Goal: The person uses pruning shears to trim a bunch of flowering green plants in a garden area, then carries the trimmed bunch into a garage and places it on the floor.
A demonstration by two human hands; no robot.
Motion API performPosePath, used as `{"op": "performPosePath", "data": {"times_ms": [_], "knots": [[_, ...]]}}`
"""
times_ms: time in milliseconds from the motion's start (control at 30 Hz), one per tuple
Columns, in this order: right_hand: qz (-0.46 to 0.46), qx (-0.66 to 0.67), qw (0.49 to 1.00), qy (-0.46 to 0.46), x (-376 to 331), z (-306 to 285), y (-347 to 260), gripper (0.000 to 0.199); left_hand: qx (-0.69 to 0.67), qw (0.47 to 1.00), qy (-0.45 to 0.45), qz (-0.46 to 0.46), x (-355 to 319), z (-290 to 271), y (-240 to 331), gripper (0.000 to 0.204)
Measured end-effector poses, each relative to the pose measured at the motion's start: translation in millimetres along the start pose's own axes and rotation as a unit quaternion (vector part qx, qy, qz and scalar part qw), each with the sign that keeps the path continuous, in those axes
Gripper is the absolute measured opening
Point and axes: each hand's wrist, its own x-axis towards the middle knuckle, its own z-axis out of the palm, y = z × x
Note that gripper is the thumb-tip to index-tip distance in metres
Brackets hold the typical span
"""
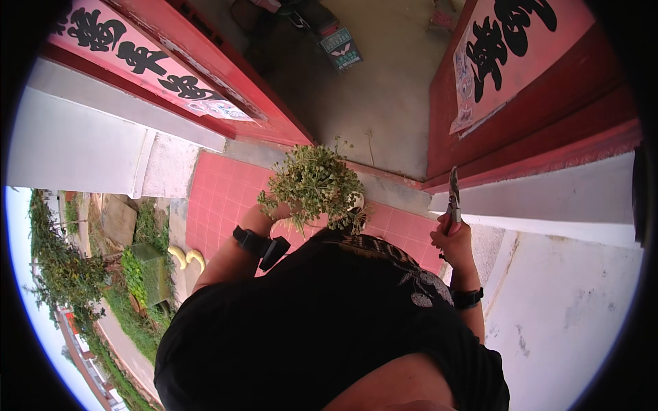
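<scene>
A thick bunch of green and brownish seed heads on thin stems (317,183) is in front of my body. My left hand (277,209) is closed around it at its left side, with the fingers partly hidden by the stems. Out to the right, my right hand (455,241) grips a pair of pruning shears (453,195) by its red handles. Its metal blades point up, away from my body and apart from the bunch. Dark bands circle both wrists.
Ahead stand a red door leaf (264,89) on the left and another red door leaf (521,140) on the right, both with pink paper banners. A sill lies between them, beyond the pink tiles (223,195). White walls flank me. Curved yellow gourds (186,257) lie at left near greenery.
</scene>
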Motion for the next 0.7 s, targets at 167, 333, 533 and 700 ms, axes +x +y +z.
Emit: {"op": "performPosePath", "data": {"times_ms": [167, 333, 533, 700], "knots": [[0.023, -0.001, 0.999, -0.049, 62.3, 19.5, -40.5, 0.023, -0.186, 0.981, 0.04, -0.027, 22.3, -31.7, -32.0, 0.045], [-0.001, -0.065, 0.995, -0.074, 113.8, 37.4, -76.3, 0.021, -0.273, 0.96, 0.054, -0.036, 45.3, -63.3, -55.7, 0.045], [-0.006, -0.033, 0.996, -0.078, 165.1, 49.3, -91.1, 0.014, -0.331, 0.939, 0.073, -0.055, 65.1, -88.8, -63.8, 0.045], [-0.009, -0.063, 0.993, -0.095, 207.1, 44.4, -85.6, 0.012, -0.36, 0.925, 0.102, -0.071, 79.0, -97.5, -62.9, 0.045]]}}
